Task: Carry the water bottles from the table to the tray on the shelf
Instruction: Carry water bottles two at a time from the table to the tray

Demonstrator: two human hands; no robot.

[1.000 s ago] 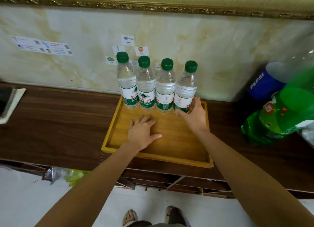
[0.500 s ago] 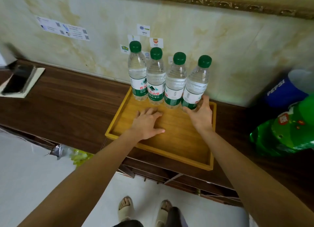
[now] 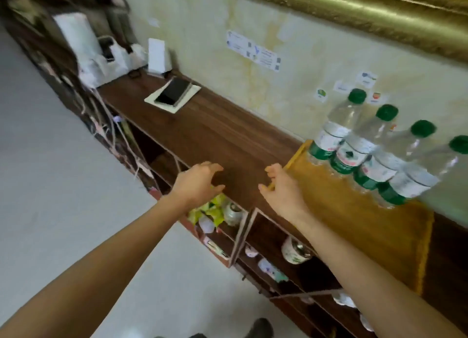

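Several clear water bottles (image 3: 359,152) with green caps and green-white labels stand in a row at the back of the yellow wooden tray (image 3: 354,226), which rests on the dark wooden shelf top (image 3: 215,132) at the right. My left hand (image 3: 197,183) hovers over the shelf's front edge, left of the tray, fingers apart and empty. My right hand (image 3: 281,188) is beside the tray's near left corner, fingers loosely spread, holding nothing. The picture is blurred by motion.
A dark phone (image 3: 173,91) lies on a white pad further left on the shelf top. White bags and a white box (image 3: 157,55) crowd the far left end. Cubbies below hold jars (image 3: 295,250) and packets. Pale floor (image 3: 63,185) lies to the left.
Both hands have come off the tray and moved left of it. The view has swung left and tilted, so the tray and bottles now sit at the right edge.
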